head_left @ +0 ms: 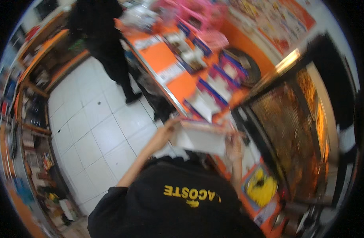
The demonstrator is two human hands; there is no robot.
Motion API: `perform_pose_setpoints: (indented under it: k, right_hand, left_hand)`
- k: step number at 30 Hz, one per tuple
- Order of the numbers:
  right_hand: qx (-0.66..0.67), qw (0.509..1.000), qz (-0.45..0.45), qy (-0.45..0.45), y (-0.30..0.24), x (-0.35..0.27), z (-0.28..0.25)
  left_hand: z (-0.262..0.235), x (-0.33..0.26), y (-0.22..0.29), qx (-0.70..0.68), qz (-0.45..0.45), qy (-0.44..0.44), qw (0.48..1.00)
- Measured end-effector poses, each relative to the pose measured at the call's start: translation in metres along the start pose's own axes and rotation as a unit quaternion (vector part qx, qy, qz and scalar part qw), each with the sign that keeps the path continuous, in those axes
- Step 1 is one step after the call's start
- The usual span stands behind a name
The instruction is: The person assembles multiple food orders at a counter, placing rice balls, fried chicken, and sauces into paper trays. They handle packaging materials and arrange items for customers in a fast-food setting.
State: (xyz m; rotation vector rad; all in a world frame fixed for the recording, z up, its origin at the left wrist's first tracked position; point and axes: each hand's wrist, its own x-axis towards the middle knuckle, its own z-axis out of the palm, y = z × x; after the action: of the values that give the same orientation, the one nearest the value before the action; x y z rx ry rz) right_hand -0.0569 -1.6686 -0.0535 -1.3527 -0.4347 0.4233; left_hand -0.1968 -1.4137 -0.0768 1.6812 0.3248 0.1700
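An open paperboard food box [201,139], white inside with a coloured rim, is held out in front of my chest, tilted. My left hand [169,131] grips its left end, fingers closed on the edge. At the opposite end my right hand [234,148] has hold of it, though motion smears the fingers. Just beyond stands a similar white box [205,104] with blue-purple edges on the orange counter [154,54]. More such boxes [218,86] line up behind it, the farther ones [185,49] with dark contents I cannot make out.
On the right, a glass-fronted cabinet [287,131] glows orange. Beside my right forearm lies a tray of something yellow [262,188]. A dark round pan [249,65] and pink plastic baskets [195,14] sit farther back. Across the counter's left edge stands a person in black [98,35]; shelves [35,107] line the left.
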Motion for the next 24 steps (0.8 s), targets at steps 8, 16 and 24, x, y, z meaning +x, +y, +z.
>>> perform_pose_setpoints:
  k: [8,16,24]
  right_hand:
    - [-0.122,0.987,0.061,0.082,0.015,-0.061,-0.068]
    - [-0.425,0.823,0.283,0.248,0.081,-0.039,-0.162]
    - [-0.454,0.822,0.177,0.294,0.010,-0.096,-0.102]
  left_hand:
    - [0.052,0.034,-0.011,0.025,-0.040,-0.155,0.987]
    - [0.125,0.089,-0.050,-0.034,0.071,-0.144,0.987]
    - [0.199,0.048,-0.020,0.073,0.130,-0.224,0.963]
